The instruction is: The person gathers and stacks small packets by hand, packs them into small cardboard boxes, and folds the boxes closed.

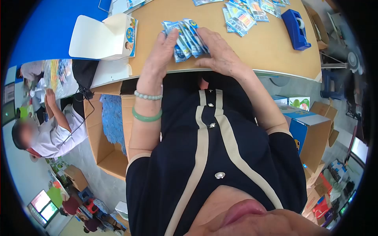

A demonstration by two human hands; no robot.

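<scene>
Several small blue-and-white sachets (186, 39) stand bunched together near the front edge of the tan table. My left hand (162, 49) is closed against the left side of the bunch, its thumb lying over the sachets. From the right, my right hand (221, 53) presses on the same bunch, with its fingers at the top and its thumb by the lower end. To the left of my hands, a white display box (103, 38) with a printed side panel has its lid up. More sachets (241, 17) lie in a loose pile at the table's far side.
A blue tape dispenser (296, 31) stands on the right of the table (157, 15). Below the table at left is an open cardboard box (112, 161) with blue material. Cartons (311, 131) are stacked at right. Another person (59, 129) sits at a table on the left.
</scene>
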